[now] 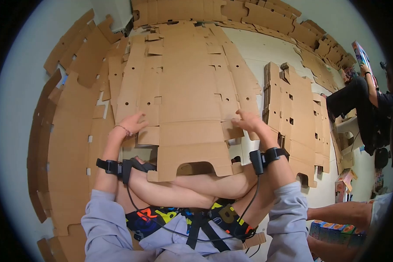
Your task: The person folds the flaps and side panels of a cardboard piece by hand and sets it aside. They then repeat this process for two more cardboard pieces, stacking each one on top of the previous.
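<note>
A large flat die-cut cardboard sheet [190, 83] lies in front of me, its near end with a curved cutout resting over my crossed legs. My left hand [134, 123] rests on its left side flap, beside a fold line, with fingers spread. On the opposite edge, my right hand [249, 121] touches the right flap with its fingers apart. The sheet has creases, slots and round holes along both sides. Some fingertips of the right hand are hard to make out against the cardboard.
To the right stands a stack of folded cardboard sheets [294, 113]. More cardboard [70, 144] lines the left side, and further pieces [266, 19] lie along the back wall. At the far right sits another person [358, 109] holding a colourful box; another person's bare legs [340, 214] show lower right.
</note>
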The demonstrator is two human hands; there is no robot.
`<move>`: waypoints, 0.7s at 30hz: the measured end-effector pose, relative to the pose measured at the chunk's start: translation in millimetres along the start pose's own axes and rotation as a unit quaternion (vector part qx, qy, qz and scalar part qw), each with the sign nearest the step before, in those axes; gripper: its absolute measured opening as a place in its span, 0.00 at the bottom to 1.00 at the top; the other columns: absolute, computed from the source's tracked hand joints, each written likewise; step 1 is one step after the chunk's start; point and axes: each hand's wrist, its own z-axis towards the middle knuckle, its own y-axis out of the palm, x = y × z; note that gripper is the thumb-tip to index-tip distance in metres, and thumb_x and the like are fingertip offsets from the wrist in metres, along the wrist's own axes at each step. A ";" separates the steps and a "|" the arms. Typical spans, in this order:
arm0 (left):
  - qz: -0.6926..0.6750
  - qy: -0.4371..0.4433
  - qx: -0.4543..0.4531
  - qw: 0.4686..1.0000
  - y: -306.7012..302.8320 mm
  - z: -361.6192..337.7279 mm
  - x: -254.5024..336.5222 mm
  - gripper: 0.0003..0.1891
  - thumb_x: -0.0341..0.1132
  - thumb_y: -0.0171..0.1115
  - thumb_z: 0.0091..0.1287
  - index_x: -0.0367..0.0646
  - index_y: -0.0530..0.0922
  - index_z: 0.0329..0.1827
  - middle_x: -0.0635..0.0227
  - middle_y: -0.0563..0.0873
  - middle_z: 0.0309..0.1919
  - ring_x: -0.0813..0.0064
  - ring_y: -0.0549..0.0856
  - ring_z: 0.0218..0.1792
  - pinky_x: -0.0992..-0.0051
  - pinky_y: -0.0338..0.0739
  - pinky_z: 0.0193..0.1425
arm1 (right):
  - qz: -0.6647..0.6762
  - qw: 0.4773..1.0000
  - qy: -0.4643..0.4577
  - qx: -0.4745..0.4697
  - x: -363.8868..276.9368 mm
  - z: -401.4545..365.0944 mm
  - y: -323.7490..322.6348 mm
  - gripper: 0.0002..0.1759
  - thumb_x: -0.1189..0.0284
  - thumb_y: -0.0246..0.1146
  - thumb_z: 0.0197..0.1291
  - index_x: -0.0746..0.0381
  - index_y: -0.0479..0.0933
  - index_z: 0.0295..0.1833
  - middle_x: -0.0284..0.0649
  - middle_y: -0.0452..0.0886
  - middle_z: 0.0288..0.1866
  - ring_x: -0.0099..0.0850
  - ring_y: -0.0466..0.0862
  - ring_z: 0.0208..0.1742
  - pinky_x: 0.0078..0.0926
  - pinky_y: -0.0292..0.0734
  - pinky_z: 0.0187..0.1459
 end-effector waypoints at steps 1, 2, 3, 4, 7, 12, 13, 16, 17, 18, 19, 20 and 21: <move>-0.006 -0.037 -0.041 0.998 -7.0 -6.3 16.4 0.29 0.51 0.58 0.65 0.44 0.66 0.64 0.51 0.82 0.38 0.68 0.82 0.29 0.70 0.77 0.33 | 0.011 1.000 0.011 -0.024 0.4 -2.5 9.3 0.31 0.55 0.59 0.60 0.65 0.68 0.62 0.56 0.79 0.53 0.48 0.78 0.56 0.38 0.74 0.54; -0.012 -0.074 -0.082 0.994 -15.4 -12.4 32.9 0.31 0.53 0.57 0.65 0.44 0.65 0.65 0.50 0.82 0.40 0.67 0.82 0.29 0.70 0.77 0.33 | 0.021 0.998 0.023 -0.047 0.3 -2.0 15.9 0.32 0.55 0.59 0.61 0.65 0.67 0.63 0.56 0.79 0.53 0.48 0.78 0.57 0.38 0.75 0.54; -0.016 -0.110 -0.123 0.986 -21.5 -15.0 44.9 0.32 0.54 0.56 0.65 0.44 0.64 0.66 0.48 0.83 0.41 0.66 0.82 0.29 0.70 0.77 0.32 | 0.058 0.983 0.103 -0.141 -22.5 -16.2 -4.4 0.32 0.54 0.59 0.60 0.67 0.68 0.62 0.56 0.81 0.46 0.46 0.82 0.50 0.35 0.78 0.49; -0.039 -0.088 -0.121 0.988 -19.0 -12.5 44.3 0.32 0.53 0.57 0.65 0.44 0.63 0.67 0.49 0.82 0.40 0.66 0.82 0.28 0.69 0.77 0.32 | 0.064 0.993 0.046 -0.089 -12.2 -10.1 1.8 0.30 0.57 0.59 0.61 0.68 0.68 0.61 0.56 0.82 0.45 0.45 0.83 0.47 0.35 0.79 0.47; -0.152 -0.084 -0.109 0.979 -26.5 -18.0 54.1 0.32 0.50 0.58 0.66 0.44 0.61 0.69 0.52 0.82 0.38 0.64 0.82 0.32 0.68 0.77 0.37 | 0.130 0.991 -0.041 0.006 -1.8 2.0 8.6 0.25 0.64 0.57 0.63 0.71 0.67 0.59 0.55 0.82 0.42 0.43 0.85 0.40 0.34 0.80 0.42; -0.395 0.028 -0.045 0.917 -24.0 -15.2 82.9 0.29 0.39 0.59 0.65 0.42 0.62 0.68 0.59 0.78 0.34 0.67 0.80 0.41 0.70 0.75 0.49 | 0.388 0.920 0.021 -0.053 -43.1 -5.3 -12.1 0.23 0.73 0.57 0.60 0.71 0.67 0.60 0.51 0.84 0.37 0.41 0.83 0.45 0.33 0.79 0.48; -0.361 0.069 -0.065 0.928 -10.1 -9.9 81.5 0.30 0.36 0.59 0.63 0.43 0.62 0.68 0.58 0.78 0.38 0.66 0.79 0.44 0.69 0.74 0.51 | 0.341 0.935 -0.050 -0.083 -41.8 0.5 -2.1 0.25 0.75 0.59 0.57 0.69 0.67 0.61 0.50 0.83 0.39 0.41 0.82 0.47 0.34 0.78 0.50; -0.190 0.208 -0.085 0.956 18.9 -6.2 83.1 0.35 0.28 0.60 0.54 0.44 0.62 0.69 0.57 0.75 0.49 0.62 0.76 0.53 0.66 0.72 0.57 | 0.157 0.951 -0.236 -0.125 -39.4 6.1 28.1 0.33 0.78 0.63 0.49 0.63 0.66 0.65 0.46 0.79 0.48 0.40 0.79 0.54 0.34 0.75 0.55; -0.089 0.260 -0.062 0.959 22.5 -14.6 87.0 0.37 0.26 0.60 0.50 0.44 0.62 0.69 0.56 0.74 0.52 0.60 0.74 0.56 0.65 0.70 0.59 | 0.070 0.951 -0.280 -0.108 -42.5 -4.8 33.2 0.36 0.79 0.64 0.46 0.60 0.65 0.66 0.45 0.77 0.53 0.39 0.78 0.56 0.34 0.74 0.57; 0.013 0.308 -0.042 0.950 23.6 -21.6 90.2 0.40 0.24 0.61 0.47 0.44 0.62 0.69 0.56 0.72 0.55 0.58 0.72 0.58 0.64 0.69 0.61 | -0.015 0.943 -0.320 -0.092 -44.8 -14.9 38.6 0.39 0.80 0.65 0.44 0.58 0.64 0.67 0.44 0.74 0.57 0.39 0.76 0.58 0.34 0.73 0.58; 0.067 0.305 -0.071 0.947 21.2 -27.0 92.2 0.45 0.23 0.62 0.42 0.45 0.61 0.71 0.55 0.66 0.61 0.55 0.67 0.63 0.62 0.64 0.66 | -0.097 0.928 -0.355 -0.051 -43.6 -22.5 44.1 0.42 0.80 0.66 0.43 0.56 0.62 0.68 0.43 0.70 0.60 0.39 0.74 0.60 0.34 0.71 0.59; 0.096 0.314 -0.059 0.943 22.5 -29.2 92.4 0.45 0.24 0.63 0.42 0.45 0.60 0.71 0.55 0.67 0.61 0.55 0.67 0.63 0.62 0.64 0.66 | -0.178 0.905 -0.387 -0.009 -40.3 -29.5 48.0 0.44 0.79 0.66 0.42 0.54 0.60 0.70 0.42 0.67 0.64 0.39 0.72 0.63 0.35 0.70 0.61; 0.124 0.324 -0.047 0.937 23.9 -30.8 93.2 0.46 0.24 0.63 0.42 0.46 0.60 0.71 0.55 0.67 0.61 0.55 0.67 0.63 0.62 0.63 0.67 | -0.256 0.874 -0.413 0.033 -38.0 -35.3 49.9 0.47 0.79 0.67 0.41 0.52 0.58 0.71 0.41 0.63 0.67 0.39 0.69 0.65 0.35 0.68 0.63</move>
